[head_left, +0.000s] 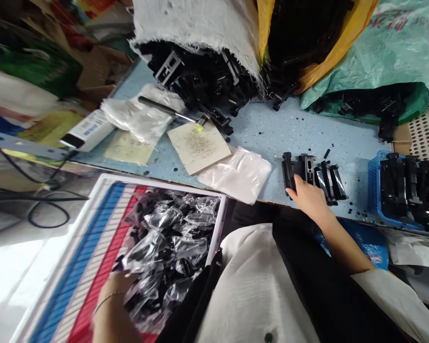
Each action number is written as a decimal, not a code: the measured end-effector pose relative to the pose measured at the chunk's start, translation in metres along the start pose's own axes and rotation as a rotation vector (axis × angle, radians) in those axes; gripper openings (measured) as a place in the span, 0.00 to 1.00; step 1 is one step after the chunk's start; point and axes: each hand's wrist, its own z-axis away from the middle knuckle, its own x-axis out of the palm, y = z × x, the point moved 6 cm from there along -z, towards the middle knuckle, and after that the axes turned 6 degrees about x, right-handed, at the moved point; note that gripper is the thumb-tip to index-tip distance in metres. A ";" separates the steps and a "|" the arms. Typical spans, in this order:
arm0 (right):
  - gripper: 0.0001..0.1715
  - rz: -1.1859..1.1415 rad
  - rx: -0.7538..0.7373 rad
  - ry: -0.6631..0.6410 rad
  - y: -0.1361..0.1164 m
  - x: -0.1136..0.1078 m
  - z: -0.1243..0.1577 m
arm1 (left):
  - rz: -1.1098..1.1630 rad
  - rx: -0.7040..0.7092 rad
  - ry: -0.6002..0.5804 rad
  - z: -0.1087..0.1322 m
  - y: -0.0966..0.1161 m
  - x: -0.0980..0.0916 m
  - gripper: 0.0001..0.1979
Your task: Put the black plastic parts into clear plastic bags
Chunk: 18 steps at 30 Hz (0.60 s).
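Note:
My right hand (310,200) is at the front edge of the blue worktable, its thumb and finger closed on the lower end of a long black plastic part (288,171). Right beside it lies another black part with a slotted grey face (308,169), then several narrow shiny black pieces (331,181) in a row. My left hand (119,286), blurred by motion, is over the left side of a striped crate (87,252). Clear plastic bags with black parts (171,247) fill the crate near it. The left fingers are too smeared to make out.
A hammer (168,110) rests with its head on a square board (200,147). White plastic bags (241,174) lie beside it. Behind, a white woven sack (196,24), a yellow bag (353,33) and a green bag (389,52) hold black parts. A blue basket (375,190) stands right.

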 end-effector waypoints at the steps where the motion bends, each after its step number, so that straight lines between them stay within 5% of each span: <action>1: 0.28 -0.020 -0.027 -0.020 -0.003 0.001 0.002 | -0.014 -0.031 0.016 -0.004 -0.005 0.005 0.16; 5: 0.25 -0.070 -0.073 -0.085 -0.011 0.008 0.006 | -0.060 -0.119 0.162 -0.037 -0.002 0.040 0.09; 7: 0.18 -0.081 -0.063 -0.096 -0.012 0.011 0.006 | -0.004 -0.014 0.179 -0.060 0.033 0.078 0.10; 10: 0.13 -0.137 -0.023 -0.094 -0.007 0.014 0.005 | 0.081 0.327 -0.003 -0.089 0.115 0.157 0.10; 13: 0.10 -0.343 -0.021 -0.089 0.003 0.015 0.007 | 0.026 0.401 -0.124 -0.110 0.160 0.209 0.06; 18: 0.13 -1.097 -0.084 -0.239 0.016 0.021 0.017 | 0.303 0.075 -0.242 -0.140 0.129 0.213 0.10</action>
